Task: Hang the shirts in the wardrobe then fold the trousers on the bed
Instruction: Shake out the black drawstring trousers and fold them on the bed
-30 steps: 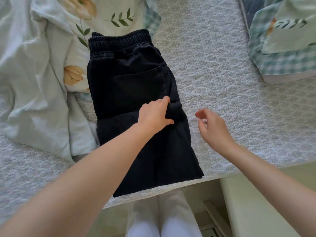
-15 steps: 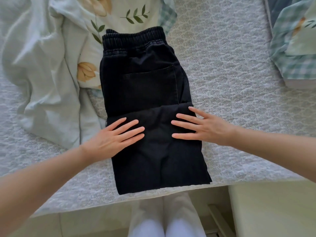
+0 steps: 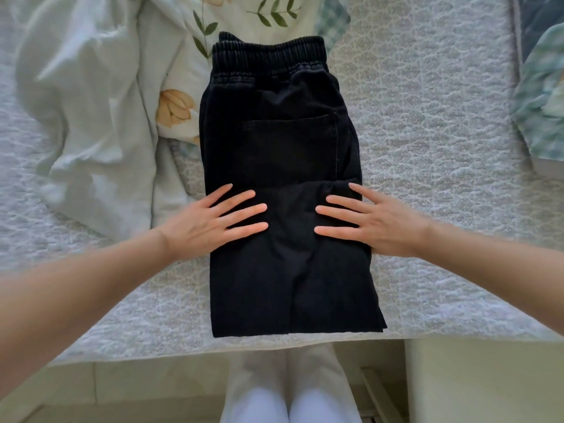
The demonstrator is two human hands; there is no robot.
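Black trousers point(image 3: 283, 141) lie folded on the bed point(image 3: 427, 148), elastic waistband at the far end, legs doubled up over the seat. The folded edge crosses the middle, just below the back pocket. My left hand point(image 3: 210, 222) lies flat with straight, spread fingers on the left side of the folded leg part. My right hand point(image 3: 372, 219) lies flat the same way on the right side. Both press on the cloth close to the fold edge, fingertips pointing toward each other.
A pale crumpled duvet with flower print point(image 3: 100, 111) lies left of the trousers and under the waistband. A checked pillow point(image 3: 540, 102) sits at the right edge. The bed's front edge runs just below the trousers, with my white-trousered legs point(image 3: 290, 392) and a pale cabinet point(image 3: 482, 383) beyond it.
One second ago my left hand gripped the fold edge and my right hung off the cloth. Both then laid flat on the folded legs, and since have spread slightly outward.
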